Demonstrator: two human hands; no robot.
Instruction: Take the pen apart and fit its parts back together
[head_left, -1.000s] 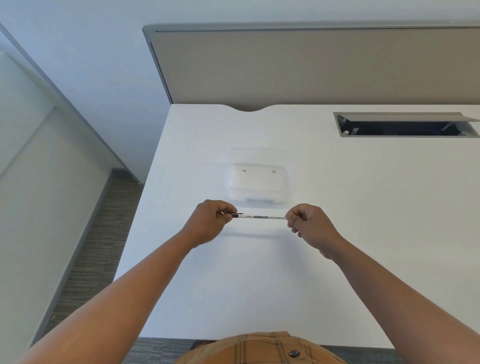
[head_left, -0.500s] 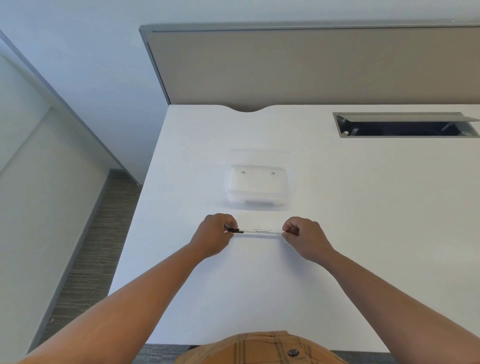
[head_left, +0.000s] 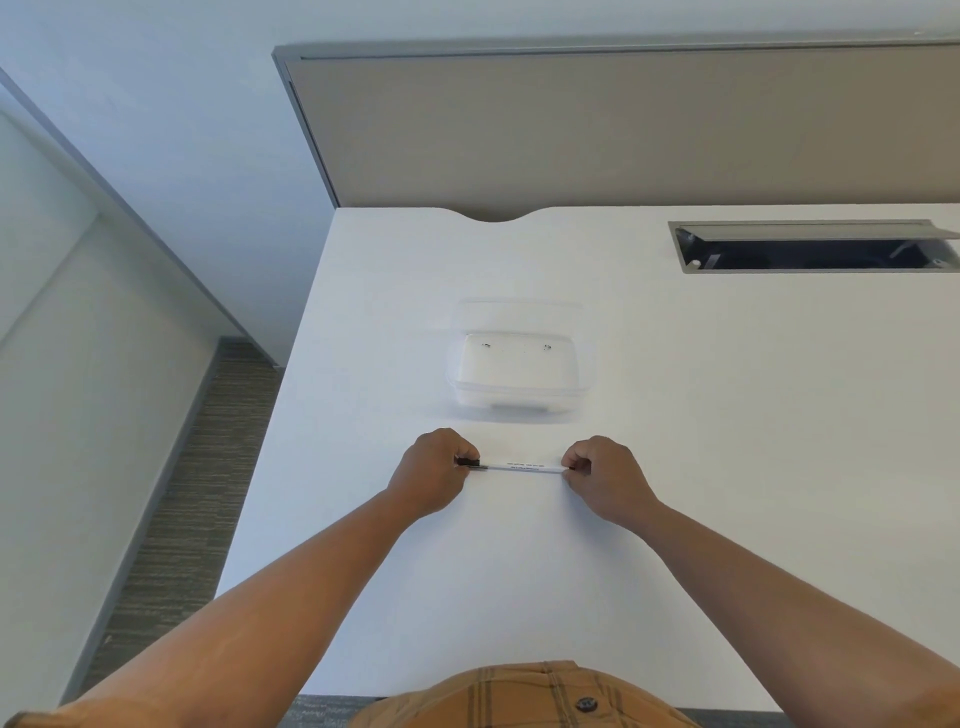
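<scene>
Pen: white barrel (head_left: 522, 467) with small dark print, stretched level between both hands, just above the white desk (head_left: 727, 415).
Left hand: (head_left: 435, 475) curled into a fist, fingers pinching the pen's black end.
Right hand: (head_left: 605, 478) closed too, fingertips nipping the other tip.
Container: clear plastic tub (head_left: 517, 371) sits on the desk beyond the pen, near but apart.
Desk hatch: grey cable tray (head_left: 810, 252), lid open, far right.
</scene>
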